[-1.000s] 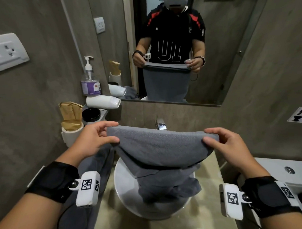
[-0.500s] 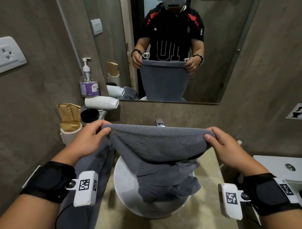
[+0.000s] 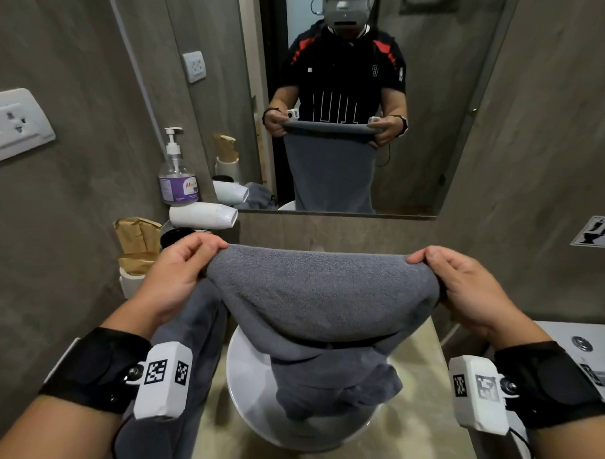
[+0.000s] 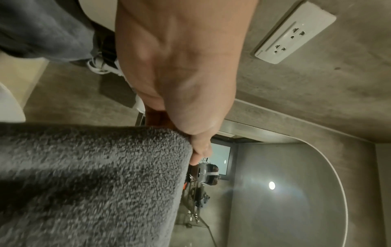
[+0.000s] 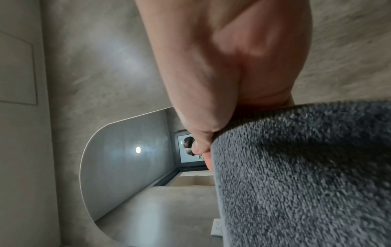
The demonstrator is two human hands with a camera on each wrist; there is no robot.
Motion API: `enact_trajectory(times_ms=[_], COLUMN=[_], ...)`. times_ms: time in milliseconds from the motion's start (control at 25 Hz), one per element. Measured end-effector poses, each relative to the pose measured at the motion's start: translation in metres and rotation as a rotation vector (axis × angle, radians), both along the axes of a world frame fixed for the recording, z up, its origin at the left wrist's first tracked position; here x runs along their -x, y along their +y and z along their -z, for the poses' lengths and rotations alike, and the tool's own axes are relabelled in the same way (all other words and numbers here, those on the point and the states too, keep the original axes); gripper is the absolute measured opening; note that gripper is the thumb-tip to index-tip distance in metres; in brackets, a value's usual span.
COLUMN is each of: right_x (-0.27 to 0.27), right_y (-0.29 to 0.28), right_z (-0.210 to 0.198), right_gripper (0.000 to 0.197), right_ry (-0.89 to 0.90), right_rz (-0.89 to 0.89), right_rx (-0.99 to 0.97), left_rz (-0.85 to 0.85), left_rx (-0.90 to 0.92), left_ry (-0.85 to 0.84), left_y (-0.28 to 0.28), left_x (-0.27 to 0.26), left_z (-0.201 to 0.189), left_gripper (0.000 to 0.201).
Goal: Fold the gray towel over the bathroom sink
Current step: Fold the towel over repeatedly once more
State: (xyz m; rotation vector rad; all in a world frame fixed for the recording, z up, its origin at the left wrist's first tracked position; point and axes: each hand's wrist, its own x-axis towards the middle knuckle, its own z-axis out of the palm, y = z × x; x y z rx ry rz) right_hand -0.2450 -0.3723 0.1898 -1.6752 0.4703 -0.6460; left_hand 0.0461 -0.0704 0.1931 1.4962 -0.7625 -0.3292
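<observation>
Left hand (image 3: 174, 282) and right hand (image 3: 467, 288) each pinch a top corner of the gray towel (image 3: 317, 294); its lower part lies bunched in the sink (image 3: 244, 379). Folding appears barely begun.

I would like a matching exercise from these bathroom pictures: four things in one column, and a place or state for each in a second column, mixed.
Things:
1. gray towel
2. soap bottle
3. sink
4. wall socket

Places or states:
A. on the wall at the far left
B. pinched at both ends by the left hand and right hand
C. white bowl under the hanging cloth
D. standing upright beside the mirror

Pairs: 1-B, 2-D, 3-C, 4-A
</observation>
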Motion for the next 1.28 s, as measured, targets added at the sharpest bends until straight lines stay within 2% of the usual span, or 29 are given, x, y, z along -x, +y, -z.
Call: enact_trajectory(times_ms=[40, 80, 160, 200, 320, 520, 600, 720, 840, 920, 1000, 1080, 1200, 1280], right_x=[0.002, 0.004, 0.006, 0.005, -0.003, -0.006, -0.007, -0.004, -0.001, -0.001, 0.0, 0.0, 0.0, 0.001], right_y=[0.0, 0.0, -0.001, 0.001, 0.009, 0.01, 0.01, 0.011, 0.01, 0.011, 0.013, 0.013, 0.016, 0.02], right_z=[-0.001, -0.001, 0.0, 0.001, 0.002, 0.003, 0.005, 0.003, 0.003, 0.001, -0.004, -0.008, -0.008, -0.005], right_gripper=[0.015, 0.014, 0.043, 0.05, 0.046, 0.026, 0.026, 0.031, 0.03, 0.029, 0.026, 0.017, 0.019, 0.025], right_ry=[0.026, 0.052, 0.132, 0.179, 0.238, 0.276, 0.234, 0.069, -0.024, -0.093, -0.168, -0.211, -0.225, -0.184], right_rz=[-0.024, -0.06, -0.086, -0.054, 0.06, 0.054, 0.061, 0.077, 0.14, 0.18, 0.208, 0.223, 0.235, 0.219], right_rx=[0.002, 0.017, 0.144, 0.218, 0.304, 0.373, 0.338, 0.143, 0.092, 0.126, 0.237, 0.322, 0.315, 0.274], left_rz=[0.001, 0.012, 0.032, 0.026, -0.051, -0.087, -0.036, 0.062, 0.034, 0.011, 0.0, -0.028, -0.089, -0.084], left_rx=[-0.048, -0.108, -0.265, -0.332, -0.435, -0.463, -0.399, -0.16, 0.04, 0.182, 0.229, 0.203, 0.069, -0.034], left_ry=[-0.026, -0.045, -0.118, -0.175, -0.395, -0.657, -0.598, -0.304, 0.003, 0.099, 0.065, -0.049, -0.313, -0.367], left_y=[0.001, 0.004, 0.007, 0.006, 0.003, 0.012, 0.014, 0.014, 0.012, 0.01, 0.008, 0.009, 0.011, 0.012], left_x=[0.002, 0.001, 0.002, 0.003, 0.004, -0.003, -0.003, 0.0, 0.0, 0.001, 0.001, 0.002, 0.001, 0.003], left_z=[0.0, 0.001, 0.003, 0.003, 0.006, 0.004, 0.004, 0.005, 0.006, 0.002, -0.004, -0.009, -0.014, -0.013], left_gripper=[0.014, 0.031, 0.058, 0.061, 0.049, 0.03, 0.026, 0.03, 0.026, 0.026, 0.031, 0.03, 0.026, 0.021])
